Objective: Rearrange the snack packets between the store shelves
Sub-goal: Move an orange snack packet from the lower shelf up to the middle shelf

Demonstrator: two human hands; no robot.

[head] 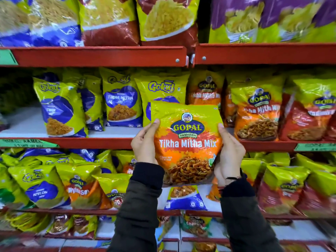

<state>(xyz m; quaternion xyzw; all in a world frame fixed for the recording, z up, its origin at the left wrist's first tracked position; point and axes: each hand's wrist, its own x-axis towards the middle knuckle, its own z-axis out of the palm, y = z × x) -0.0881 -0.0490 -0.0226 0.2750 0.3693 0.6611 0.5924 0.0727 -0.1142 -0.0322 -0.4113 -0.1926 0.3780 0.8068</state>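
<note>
I hold a yellow and orange Gopal Tikha Mitha Mix packet (pixel 187 142) upright in front of the middle shelf (pixel 101 142). My left hand (pixel 144 142) grips its left edge and my right hand (pixel 230 153) grips its right edge. Behind it on the middle shelf stand blue and yellow Gokul packets (pixel 120 100) to the left and matching orange Gopal packets (pixel 254 110) to the right. The packet covers part of a Gokul packet (pixel 160 88) directly behind it.
Red shelf rails run across the view. The top shelf (pixel 101 55) carries large blue, red and purple packets. The shelf below (pixel 54 210) is crowded with mixed yellow packets. A bare white patch (pixel 23 122) of the middle shelf lies at the far left.
</note>
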